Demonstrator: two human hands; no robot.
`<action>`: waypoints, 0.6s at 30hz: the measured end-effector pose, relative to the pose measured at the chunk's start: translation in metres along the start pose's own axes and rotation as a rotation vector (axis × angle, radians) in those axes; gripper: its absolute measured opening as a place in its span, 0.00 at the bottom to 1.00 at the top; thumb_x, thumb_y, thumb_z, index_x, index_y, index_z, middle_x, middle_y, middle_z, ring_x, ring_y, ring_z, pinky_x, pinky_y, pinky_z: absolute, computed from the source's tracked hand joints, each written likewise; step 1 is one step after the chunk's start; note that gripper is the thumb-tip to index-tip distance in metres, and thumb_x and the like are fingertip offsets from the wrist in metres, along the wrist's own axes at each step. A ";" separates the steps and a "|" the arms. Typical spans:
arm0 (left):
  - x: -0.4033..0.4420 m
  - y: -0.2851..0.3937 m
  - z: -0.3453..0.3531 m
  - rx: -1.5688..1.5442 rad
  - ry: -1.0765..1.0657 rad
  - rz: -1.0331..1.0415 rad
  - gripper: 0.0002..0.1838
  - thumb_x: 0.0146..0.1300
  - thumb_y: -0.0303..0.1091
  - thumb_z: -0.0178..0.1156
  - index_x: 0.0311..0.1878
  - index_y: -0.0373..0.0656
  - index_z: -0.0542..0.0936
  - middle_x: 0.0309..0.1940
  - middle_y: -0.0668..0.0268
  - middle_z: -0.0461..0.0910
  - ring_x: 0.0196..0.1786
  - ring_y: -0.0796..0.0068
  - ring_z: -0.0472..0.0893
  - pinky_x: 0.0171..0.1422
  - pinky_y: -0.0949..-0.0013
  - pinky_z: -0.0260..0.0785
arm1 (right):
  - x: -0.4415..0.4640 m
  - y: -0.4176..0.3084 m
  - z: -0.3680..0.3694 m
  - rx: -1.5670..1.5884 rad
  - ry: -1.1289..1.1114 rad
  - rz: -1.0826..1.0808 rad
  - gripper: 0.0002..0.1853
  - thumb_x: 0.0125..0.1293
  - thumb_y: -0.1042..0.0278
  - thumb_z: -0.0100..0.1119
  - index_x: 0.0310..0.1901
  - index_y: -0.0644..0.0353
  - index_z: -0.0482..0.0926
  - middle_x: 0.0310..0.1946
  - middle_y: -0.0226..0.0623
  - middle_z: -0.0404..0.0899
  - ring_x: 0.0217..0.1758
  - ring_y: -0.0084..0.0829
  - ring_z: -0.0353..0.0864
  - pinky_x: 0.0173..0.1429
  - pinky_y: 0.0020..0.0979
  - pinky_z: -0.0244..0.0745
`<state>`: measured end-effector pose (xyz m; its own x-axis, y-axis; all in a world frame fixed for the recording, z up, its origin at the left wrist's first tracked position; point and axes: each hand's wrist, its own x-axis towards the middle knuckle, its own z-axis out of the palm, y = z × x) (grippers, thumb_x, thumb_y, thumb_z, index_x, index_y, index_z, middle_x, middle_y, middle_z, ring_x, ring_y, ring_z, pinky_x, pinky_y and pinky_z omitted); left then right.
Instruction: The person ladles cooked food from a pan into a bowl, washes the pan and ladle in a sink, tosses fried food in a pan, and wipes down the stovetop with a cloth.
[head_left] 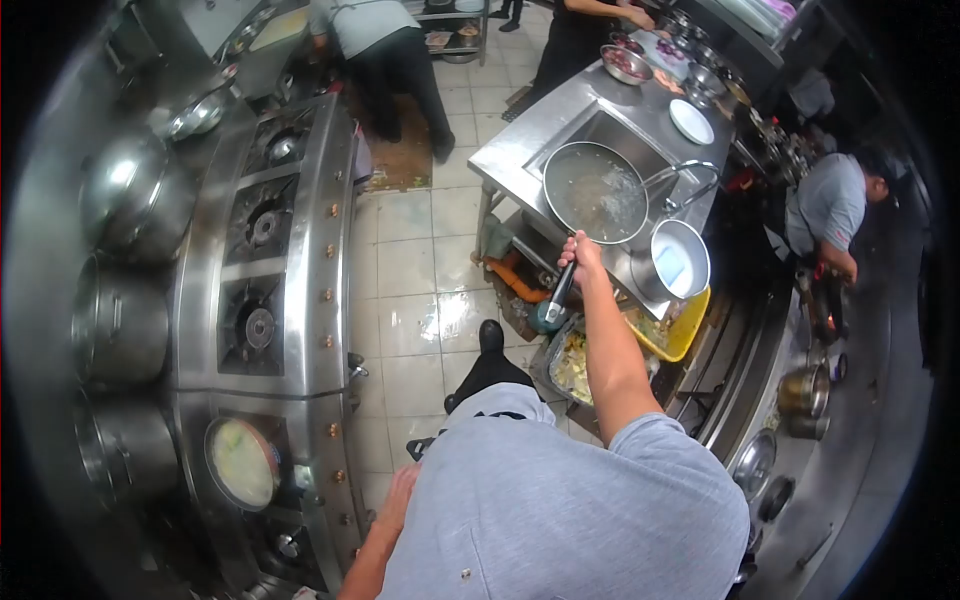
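My right hand is wrapped round the black handle of a wide frying pan. The pan is held over the sink and contains water, rippled on the side nearest the curved metal tap. Just right of the pan stands a white pot with a light blue thing inside. My left hand hangs low beside my body, near the front edge of the stove; its fingers are partly hidden, and I cannot make out whether it holds anything.
On the left stove, a pan of pale liquid sits on a burner beside large steel pots. Food scraps fill a tray and a yellow crate under the counter. Other people work ahead and at right. The tiled floor looks wet.
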<state>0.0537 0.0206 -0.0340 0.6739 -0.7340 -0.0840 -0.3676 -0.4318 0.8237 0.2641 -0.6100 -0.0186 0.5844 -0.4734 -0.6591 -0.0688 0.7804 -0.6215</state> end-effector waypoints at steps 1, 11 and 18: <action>0.016 0.013 -0.019 0.102 -0.093 0.009 0.36 0.61 0.46 0.65 0.69 0.38 0.68 0.70 0.48 0.67 0.72 0.49 0.67 0.76 0.48 0.58 | 0.000 0.000 0.001 -0.004 -0.004 0.007 0.16 0.79 0.54 0.43 0.34 0.54 0.68 0.18 0.24 0.61 0.16 0.21 0.59 0.22 0.30 0.61; 0.269 0.070 -0.102 0.062 0.068 -0.227 0.30 0.66 0.44 0.66 0.65 0.37 0.71 0.51 0.50 0.84 0.55 0.54 0.84 0.60 0.56 0.74 | -0.006 -0.009 0.010 -0.025 0.052 -0.005 0.17 0.80 0.51 0.44 0.37 0.54 0.69 0.20 0.27 0.65 0.19 0.25 0.65 0.26 0.33 0.67; 0.486 0.168 0.001 -0.344 -0.270 -0.285 0.34 0.70 0.51 0.62 0.69 0.35 0.67 0.54 0.49 0.80 0.57 0.60 0.82 0.58 0.61 0.75 | 0.001 0.007 0.016 0.038 -0.015 -0.089 0.20 0.81 0.47 0.42 0.38 0.55 0.69 0.21 0.30 0.67 0.19 0.29 0.68 0.25 0.37 0.71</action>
<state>0.3189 -0.4085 0.0628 0.5105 -0.7413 -0.4358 0.0688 -0.4699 0.8800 0.2767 -0.5990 -0.0167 0.5988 -0.5355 -0.5956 0.0146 0.7508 -0.6603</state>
